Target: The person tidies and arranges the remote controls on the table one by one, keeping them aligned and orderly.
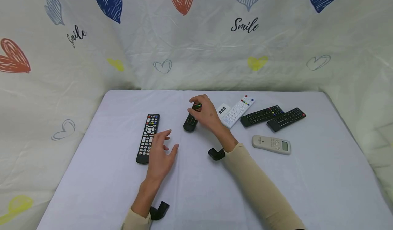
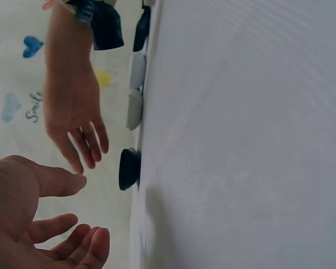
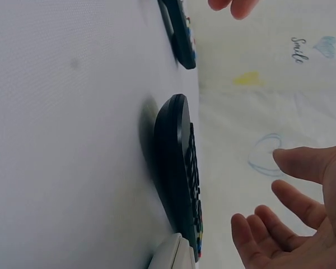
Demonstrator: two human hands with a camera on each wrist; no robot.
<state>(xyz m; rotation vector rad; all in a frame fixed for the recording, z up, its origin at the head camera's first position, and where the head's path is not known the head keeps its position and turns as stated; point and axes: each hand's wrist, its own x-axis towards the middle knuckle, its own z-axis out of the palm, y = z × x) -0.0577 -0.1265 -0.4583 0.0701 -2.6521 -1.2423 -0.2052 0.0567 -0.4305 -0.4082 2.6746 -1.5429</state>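
Remote (image 1: 190, 122) near frame centre: right hand (image 1: 206, 113) above, fingers loose, empty; best pinch long edges squarely. Left hand (image 1: 160, 160), lower left: fingers relaxed, empty.

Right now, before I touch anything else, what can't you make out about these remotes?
Head view: the right hand hides part of the middle black remote.
Head view: the left hand covers some of the left black remote's right edge.
Head view: the small white remote's near end is hidden behind the right hand.
Head view: any readout on the grey remote's screen is too small.
Right wrist: the bottom edge cuts off a white remote.
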